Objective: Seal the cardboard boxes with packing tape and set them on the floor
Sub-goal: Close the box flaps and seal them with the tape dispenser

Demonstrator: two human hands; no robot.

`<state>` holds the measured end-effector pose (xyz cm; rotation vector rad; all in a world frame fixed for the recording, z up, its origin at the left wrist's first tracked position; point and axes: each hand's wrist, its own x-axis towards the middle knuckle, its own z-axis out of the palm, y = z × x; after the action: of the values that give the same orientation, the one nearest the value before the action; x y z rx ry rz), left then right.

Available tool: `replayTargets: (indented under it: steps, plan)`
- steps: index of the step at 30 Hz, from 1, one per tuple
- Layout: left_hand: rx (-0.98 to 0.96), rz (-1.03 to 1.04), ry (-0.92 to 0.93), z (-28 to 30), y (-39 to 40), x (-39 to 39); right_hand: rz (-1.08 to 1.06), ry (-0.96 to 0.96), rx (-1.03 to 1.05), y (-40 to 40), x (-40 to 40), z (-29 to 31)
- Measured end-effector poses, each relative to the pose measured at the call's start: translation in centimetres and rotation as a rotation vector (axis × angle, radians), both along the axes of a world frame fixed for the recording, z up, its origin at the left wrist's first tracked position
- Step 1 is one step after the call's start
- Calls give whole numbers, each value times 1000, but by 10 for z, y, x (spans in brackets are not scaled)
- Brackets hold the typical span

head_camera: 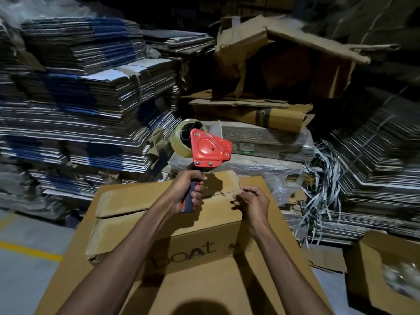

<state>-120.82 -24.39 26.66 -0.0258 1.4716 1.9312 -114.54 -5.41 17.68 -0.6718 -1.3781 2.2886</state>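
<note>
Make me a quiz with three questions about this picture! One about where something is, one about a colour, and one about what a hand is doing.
1. Where is the tape roll?
A. On the floor
B. On the tape gun, above the box
C. Inside the box

2. What colour is the tape gun's plate?
A. Red
B. Green
C. Yellow

3. What is the left hand doing?
A. Lying flat on the box
B. Hanging loose
C. Gripping the tape gun's handle

Answers:
1. B: the roll sits on the tape gun, held up over the box.
2. A: the metal plate is bright red.
3. C: its fingers curl round the dark handle, while the right hand is at the box's flap seam.
</note>
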Motion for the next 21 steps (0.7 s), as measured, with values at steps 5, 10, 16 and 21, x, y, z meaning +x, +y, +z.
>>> replayTargets:
  steps: [5,10,16,21]
  plan:
    - [-143,-34,137,12,9,-9,330,-191,-276,-10,2,22]
    - [-231,-63,302,17,17,-13,333,-209,-440,-6,-24,58]
    - [-358,-86,436,20,16,-18,203,-338,-124,18,-44,79]
    - [-421,-122,514,14,14,-22,222,-358,12,31,-44,80]
